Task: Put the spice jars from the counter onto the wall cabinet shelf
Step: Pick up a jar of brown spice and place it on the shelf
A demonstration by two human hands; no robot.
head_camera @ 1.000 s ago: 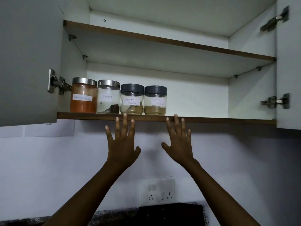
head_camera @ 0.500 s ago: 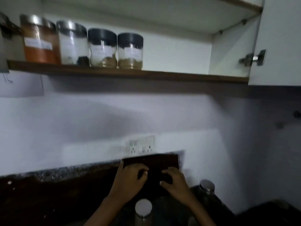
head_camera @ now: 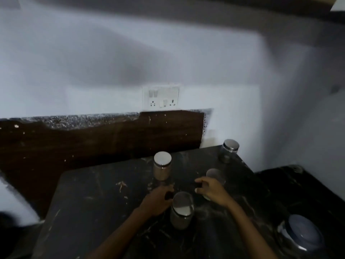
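Note:
Several steel-lidded spice jars stand on the dark stone counter [head_camera: 97, 208]. The nearest jar [head_camera: 182, 210] sits between my hands. My left hand [head_camera: 158, 200] rests against its left side, fingers curled by the lid, not closed around it. My right hand [head_camera: 211, 191] hovers to its upper right, thumb and forefinger apart with nothing between them, partly hiding a second jar [head_camera: 214, 175]. A third jar [head_camera: 162, 165] with pinkish contents stands farther back. A fourth jar [head_camera: 228, 150] is at the counter's back right corner. The cabinet shelf is out of view.
A larger container with a bluish lid [head_camera: 300, 234] stands at the lower right. A wall socket plate [head_camera: 161, 98] sits above the dark wood backsplash [head_camera: 112, 141]. The counter's left edge drops off near the white wall.
My view has swung down from the cabinet shelf to the counter. Both hands have come down from the shelf edge to the jars.

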